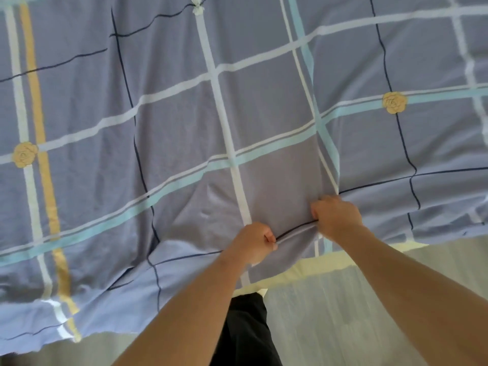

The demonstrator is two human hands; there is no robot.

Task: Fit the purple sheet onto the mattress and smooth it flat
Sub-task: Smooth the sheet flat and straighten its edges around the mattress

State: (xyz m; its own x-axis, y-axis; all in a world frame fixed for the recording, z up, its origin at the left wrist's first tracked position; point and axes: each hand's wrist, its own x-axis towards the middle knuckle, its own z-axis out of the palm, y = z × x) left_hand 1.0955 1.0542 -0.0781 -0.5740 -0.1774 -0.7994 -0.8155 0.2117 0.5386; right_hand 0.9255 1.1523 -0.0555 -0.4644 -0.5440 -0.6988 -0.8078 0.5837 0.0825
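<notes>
The purple sheet (171, 107), checked with white, teal, yellow and dark lines and yellow flower prints, covers almost the whole view. Its near edge hangs over the bed side. A pale yellow strip of mattress (311, 270) shows below that edge at the centre. My left hand (254, 241) grips a fold of the sheet near the edge, fingers curled round it. My right hand (335, 213) grips the same ridge of cloth a little to the right and farther in. A raised crease runs between both fists.
Light wooden floor (343, 320) lies below the bed edge at the lower right. A dark-clothed leg (245, 328) stands close against the bed between my forearms. Wrinkles gather in the sheet at the lower left.
</notes>
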